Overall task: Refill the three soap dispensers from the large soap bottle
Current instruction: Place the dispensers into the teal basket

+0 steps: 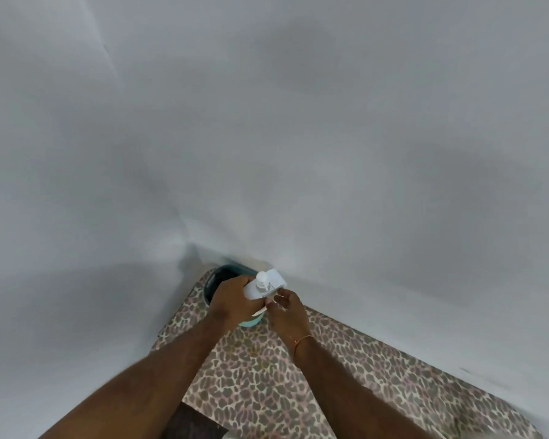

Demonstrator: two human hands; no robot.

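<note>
My left hand (232, 299) is wrapped around a white soap dispenser (255, 291), held tilted above the table near the wall corner. The dispenser's white pump head (271, 278) points up and to the right. My right hand (287, 312) pinches the lower part of the pump, where a thin tube (260, 311) runs down between the hands. A teal container (222, 275) with a dark inside stands right behind and below my left hand, mostly hidden by it. The large soap bottle and the other dispensers are not in view.
The table (267, 375) wears a leopard-print cover and runs along a white wall (362, 153) on the right. Another white wall meets it at the corner on the left. A dark patch (187, 423) shows at the table's near edge.
</note>
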